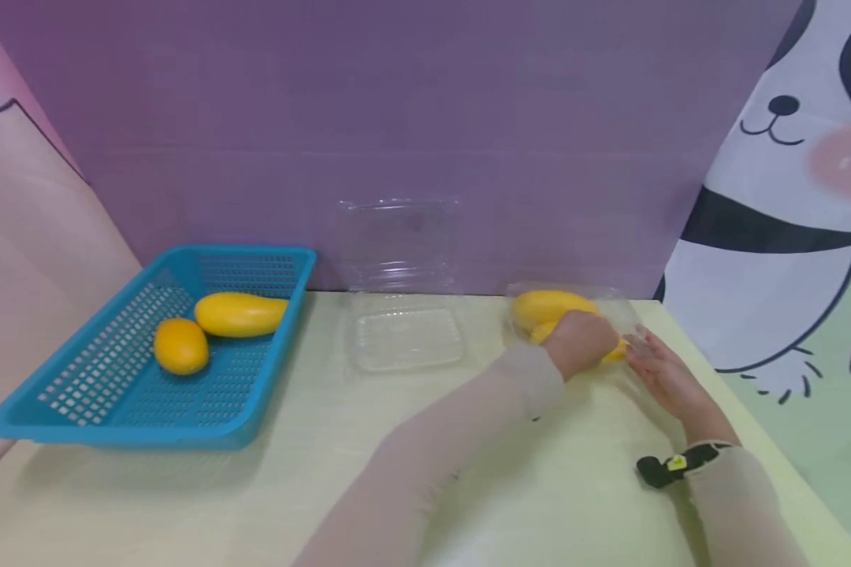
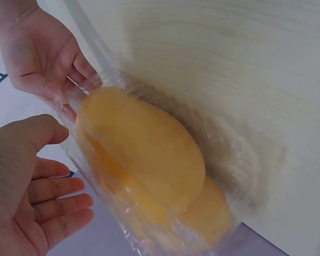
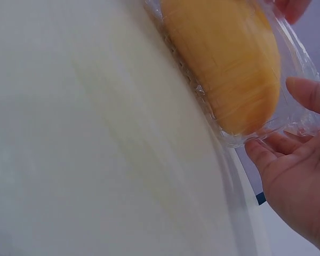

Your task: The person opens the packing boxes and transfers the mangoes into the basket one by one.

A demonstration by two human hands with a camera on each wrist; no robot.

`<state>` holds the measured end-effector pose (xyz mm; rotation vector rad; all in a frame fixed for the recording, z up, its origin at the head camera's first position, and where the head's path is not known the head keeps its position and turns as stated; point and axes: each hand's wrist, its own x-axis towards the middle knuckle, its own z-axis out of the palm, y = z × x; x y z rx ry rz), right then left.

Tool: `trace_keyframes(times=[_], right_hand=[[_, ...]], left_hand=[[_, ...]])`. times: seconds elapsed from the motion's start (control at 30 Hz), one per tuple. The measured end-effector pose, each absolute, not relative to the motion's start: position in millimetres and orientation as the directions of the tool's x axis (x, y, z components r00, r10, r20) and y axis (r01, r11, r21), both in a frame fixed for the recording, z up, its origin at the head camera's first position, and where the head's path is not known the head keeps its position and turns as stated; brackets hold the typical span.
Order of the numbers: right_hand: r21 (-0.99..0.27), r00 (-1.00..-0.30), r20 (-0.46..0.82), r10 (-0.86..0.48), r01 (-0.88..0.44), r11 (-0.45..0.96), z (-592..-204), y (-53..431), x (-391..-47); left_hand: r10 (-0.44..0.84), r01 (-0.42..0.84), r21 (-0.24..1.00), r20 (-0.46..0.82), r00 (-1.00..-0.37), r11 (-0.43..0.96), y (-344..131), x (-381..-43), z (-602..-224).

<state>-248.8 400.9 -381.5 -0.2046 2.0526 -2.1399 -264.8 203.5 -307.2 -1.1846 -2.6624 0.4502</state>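
Observation:
A clear plastic clamshell container [image 1: 620,303] near the table's back right holds yellow mangoes [image 1: 549,307], at least two, lying against each other. In the left wrist view my left hand [image 2: 37,186] is beside the container, thumb and fingers spread apart with nothing between them. From above, the same left hand [image 1: 581,342] covers part of the mangoes. My right hand [image 1: 667,374] holds the container's right end. Close up, the right hand's fingers [image 3: 266,154] lie under the rim, the thumb above it. Where the thumb presses is hard to tell.
At the left stands a blue perforated basket [image 1: 255,417] with two yellow mangoes [image 1: 241,315] inside. Another clear clamshell container [image 1: 407,339] lies with its lid raised against the purple wall [image 1: 411,94]. A dark wrist strap [image 1: 681,463] is on the right arm.

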Motion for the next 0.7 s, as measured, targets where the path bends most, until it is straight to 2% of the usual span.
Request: trace_keyframes(times=[0.23, 0.4, 0.7], right_hand=[[-0.996, -0.978, 0.03, -0.208, -0.012, -0.083, -382.1, 399.3, -250.9], [-0.998, -0.98, 0.02, -0.199, -0.008, -0.062, -381.9, 397.6, -249.4], [-0.991, -0.975, 0.076, -0.211, -0.051, -0.121, -383.0, 398.2, -247.6]], left_hand=[[0.754, 0.689, -0.356, 0.074, -0.652, 0.631, 212.5, -266.0, -313.7], [0.771, 0.705, -0.346, 0.095, -0.63, 0.618, 219.1, -266.4, -319.7], [0.744, 0.687, -0.319, 0.1, -0.661, 0.653, 228.4, -263.2, -321.4]])
